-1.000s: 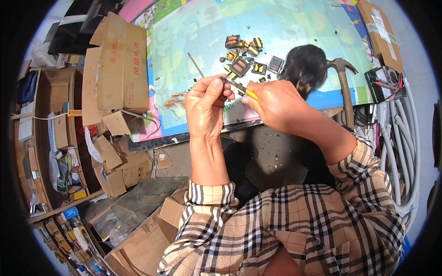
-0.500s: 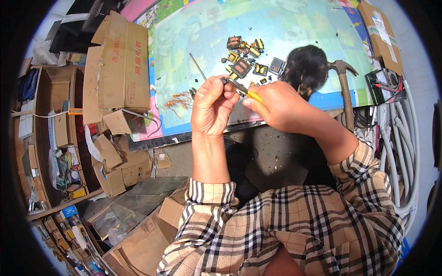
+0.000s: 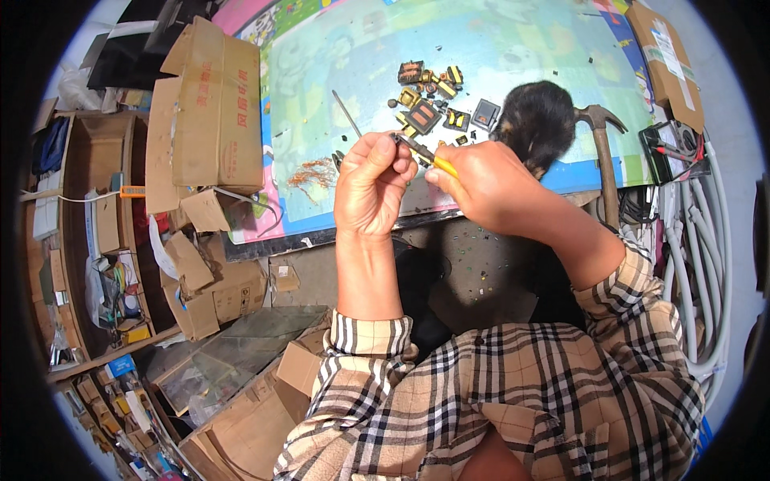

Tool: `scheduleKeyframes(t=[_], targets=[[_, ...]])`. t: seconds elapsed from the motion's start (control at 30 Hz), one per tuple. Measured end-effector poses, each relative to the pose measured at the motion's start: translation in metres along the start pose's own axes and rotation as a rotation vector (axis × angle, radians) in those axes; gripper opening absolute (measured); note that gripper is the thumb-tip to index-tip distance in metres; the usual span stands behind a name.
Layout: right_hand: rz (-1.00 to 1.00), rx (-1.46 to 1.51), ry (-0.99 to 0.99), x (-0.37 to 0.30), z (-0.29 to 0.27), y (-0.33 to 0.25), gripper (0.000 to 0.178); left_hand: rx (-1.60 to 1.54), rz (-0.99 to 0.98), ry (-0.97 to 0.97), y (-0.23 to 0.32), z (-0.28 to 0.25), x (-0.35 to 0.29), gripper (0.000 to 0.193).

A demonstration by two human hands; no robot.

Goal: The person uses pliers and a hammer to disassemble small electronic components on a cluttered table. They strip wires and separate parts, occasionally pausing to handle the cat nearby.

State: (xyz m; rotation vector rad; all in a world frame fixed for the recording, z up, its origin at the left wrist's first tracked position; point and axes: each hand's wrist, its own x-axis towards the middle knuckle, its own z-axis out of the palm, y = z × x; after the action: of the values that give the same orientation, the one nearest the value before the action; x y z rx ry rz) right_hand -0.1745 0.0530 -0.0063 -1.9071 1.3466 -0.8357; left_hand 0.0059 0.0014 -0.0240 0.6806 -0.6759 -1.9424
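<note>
A colourful printed mat is covering the bench (image 3: 337,80), with brown cardboard boxes (image 3: 204,104) lying at its left edge. A wooden-handled claw hammer (image 3: 603,152) is resting to the right. Over the near edge, the right hand (image 3: 489,188) is gripping a yellow-handled tool (image 3: 429,156), while the left hand (image 3: 370,188) fingers are pinching a small dark part at its tip. Small yellow-and-black electronic components (image 3: 433,100) are lying just beyond.

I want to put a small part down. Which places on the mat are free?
Free: the mat beyond the pile of small parts, and between the thin rod and cardboard box. Crowded: around the parts, dark bundle and hammer.
</note>
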Motion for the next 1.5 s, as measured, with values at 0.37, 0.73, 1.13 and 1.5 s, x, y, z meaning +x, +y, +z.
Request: scheduleKeyframes(t=[0.37, 0.73, 1.13, 1.5], targets=[[0.141, 0.567, -0.339, 0.006, -0.011, 0.003, 0.036, -0.109, -0.018, -0.073, 0.001, 0.002, -0.002, 0.012], [0.019, -0.168, 0.129, 0.004, 0.002, 0.009, 0.015, -0.117, 0.040, 0.027, -0.007, 0.005, 0.001, 0.009], [0.031, -0.450, 0.199, 0.001, 0.007, 0.011, 0.031, 0.106, 0.154, 0.144, -0.014, 0.018, 0.001, 0.012], [0.058, -0.488, 0.124, 0.000, 0.004, 0.006, 0.019, 0.393, 0.237, 0.243, -0.008, 0.026, -0.004, 0.013]])
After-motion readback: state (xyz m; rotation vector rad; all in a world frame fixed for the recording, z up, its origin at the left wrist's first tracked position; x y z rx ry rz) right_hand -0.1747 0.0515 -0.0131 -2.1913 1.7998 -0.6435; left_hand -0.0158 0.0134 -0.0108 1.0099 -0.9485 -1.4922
